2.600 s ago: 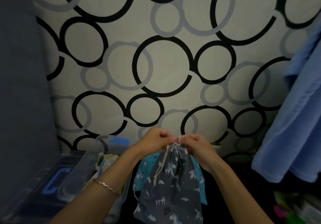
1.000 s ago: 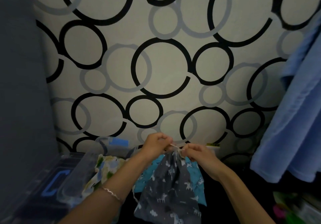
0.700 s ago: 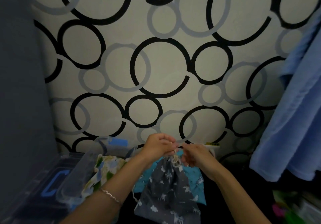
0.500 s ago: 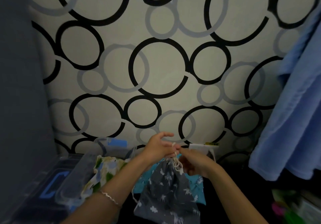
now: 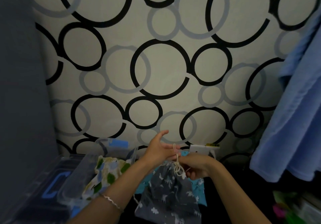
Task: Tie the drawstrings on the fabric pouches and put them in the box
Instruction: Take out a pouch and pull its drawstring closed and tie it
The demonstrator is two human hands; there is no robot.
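A grey pouch (image 5: 166, 194) printed with white animals hangs below my hands, its neck gathered. Its cream drawstring (image 5: 177, 167) runs up from a knot to a loop over a finger of my left hand (image 5: 159, 151), whose thumb and fingers are spread. My right hand (image 5: 197, 169) pinches the cord at the pouch's neck. A teal pouch (image 5: 198, 190) lies under the grey one. To the left, a cream pouch with green and blue blotches (image 5: 107, 173) rests in a clear plastic box (image 5: 73, 178).
The box's clear lid with a blue handle (image 5: 53, 187) lies at the far left. Blue cloth (image 5: 295, 119) hangs at the right. A small white object (image 5: 201, 149) stands against the circle-patterned wall. Green and pink items (image 5: 286, 210) sit at the bottom right.
My left hand has spread its fingers and lifted a loop of the drawstring, while my right hand has dropped to the pouch's neck. The pouch has stayed in place.
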